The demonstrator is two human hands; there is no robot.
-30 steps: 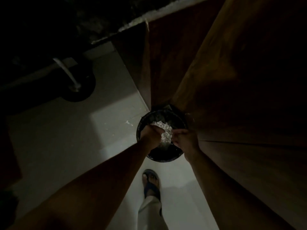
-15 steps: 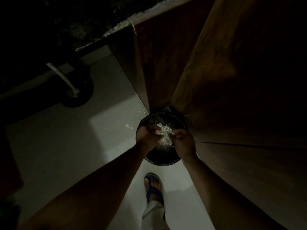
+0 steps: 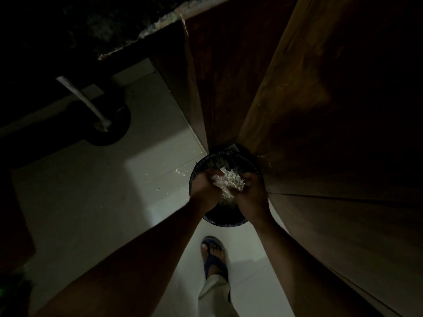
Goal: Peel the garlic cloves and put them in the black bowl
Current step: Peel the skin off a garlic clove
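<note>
White, papery garlic skins fill the gap between the two hands, a loose heap gathered over a round dark container that stands on the pale floor against a wooden door. It looks more like a bin than the black bowl of the task, though in this dim light I cannot tell for sure.

Judging by the amount of skin, much of the peeling seems done, and this reads as clearing away the waste. No peeled cloves and no whole garlic can be made out anywhere, so how many cloves reached the bowl, and whether any are left to peel, cannot be told. A few white flakes lie scattered on the floor just left of the container and would need picking up.

The left hand is cupped, fingers curled round the left side of the heap. The right hand is cupped the same way on the right side, pressing the skins toward the left. Both are half closed, clasping the heap together between them rather than pinching any single piece. A sandalled foot stands near the container, below it in the view.
</note>
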